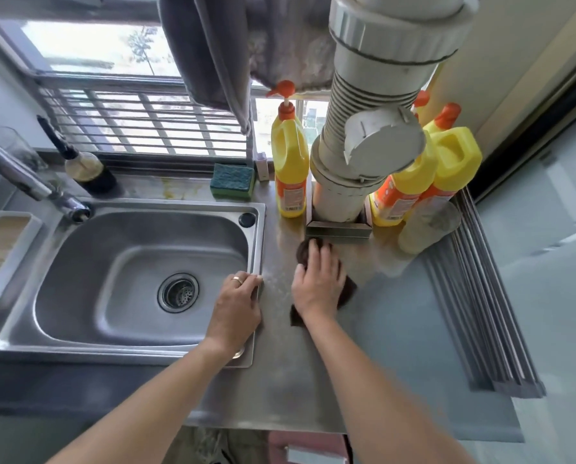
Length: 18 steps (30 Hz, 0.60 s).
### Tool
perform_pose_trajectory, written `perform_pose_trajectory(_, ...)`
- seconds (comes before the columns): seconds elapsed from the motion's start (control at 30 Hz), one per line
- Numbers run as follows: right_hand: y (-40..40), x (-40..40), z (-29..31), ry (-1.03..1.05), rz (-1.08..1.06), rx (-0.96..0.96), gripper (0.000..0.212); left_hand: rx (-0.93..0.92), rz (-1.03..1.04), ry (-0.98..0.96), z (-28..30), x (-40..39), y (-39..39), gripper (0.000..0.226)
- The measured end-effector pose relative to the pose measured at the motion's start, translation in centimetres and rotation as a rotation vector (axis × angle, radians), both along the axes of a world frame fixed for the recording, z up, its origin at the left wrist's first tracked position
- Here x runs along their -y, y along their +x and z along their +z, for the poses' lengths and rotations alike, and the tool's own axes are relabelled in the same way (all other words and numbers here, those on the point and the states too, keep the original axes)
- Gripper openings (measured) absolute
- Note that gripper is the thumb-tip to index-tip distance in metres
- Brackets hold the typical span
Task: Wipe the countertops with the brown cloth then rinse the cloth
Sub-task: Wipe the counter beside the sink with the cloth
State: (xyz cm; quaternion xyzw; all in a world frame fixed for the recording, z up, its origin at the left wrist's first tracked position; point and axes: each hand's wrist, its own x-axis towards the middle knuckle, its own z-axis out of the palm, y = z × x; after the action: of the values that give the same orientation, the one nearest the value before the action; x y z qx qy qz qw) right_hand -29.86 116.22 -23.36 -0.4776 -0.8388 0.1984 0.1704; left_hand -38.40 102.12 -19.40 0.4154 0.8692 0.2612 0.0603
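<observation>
My right hand (pixel 318 281) presses flat on the brown cloth (pixel 347 291), which lies on the steel countertop (pixel 290 380) just right of the sink. Bits of the cloth show beyond my fingertips and beside my wrist; the hand hides most of it. My left hand (pixel 238 308) rests on the right rim of the steel sink (pixel 79 262), fingers curled over the edge, a ring on one finger. The sink basin holds nothing but its drain strainer (pixel 178 293).
A fat grey drain pipe (pixel 357 155) stands just behind the cloth, flanked by yellow detergent bottles (pixel 288 162). A clear cup (pixel 427 226) lies at the right, beside a rolled rack (pixel 480 313). A green sponge (pixel 233 180), a brush and the tap (pixel 29 179) sit behind the sink.
</observation>
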Motion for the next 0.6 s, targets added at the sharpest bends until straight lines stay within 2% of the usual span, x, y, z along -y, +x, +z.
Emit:
perform_pose_trajectory(0.1,-3.4,2.9,0.0,-0.057,0.172,-0.066,0.063,0.037,-0.007,0.037,0.2,0.1,-0.3,0.033)
perform_pose_trajectory(0.17,-3.9,3.5,0.5,-0.121,0.2,-0.144,0.061,0.108,0.013,0.064,0.7,0.2,-0.8,0.029)
perform_pose_trajectory(0.27,-2.6,2.7,1.0,-0.067,0.107,-0.209,0.054,0.193,0.015,0.067,1.2,0.3,-2.0,0.03)
perform_pose_trajectory(0.37,-2.9,1.4,0.4,-0.005,-0.087,-0.147,0.058,0.195,0.012,0.064,1.3,0.4,-2.4,0.03)
perform_pose_trajectory(0.47,-5.1,2.0,-0.2,0.006,0.033,-0.112,0.056,0.188,-0.003,0.084,0.9,0.6,-2.3,0.03)
perform_pose_trajectory(0.6,-5.3,2.0,0.6,-0.014,0.175,-0.176,0.054,0.196,0.015,0.087,0.5,0.3,-2.3,0.031)
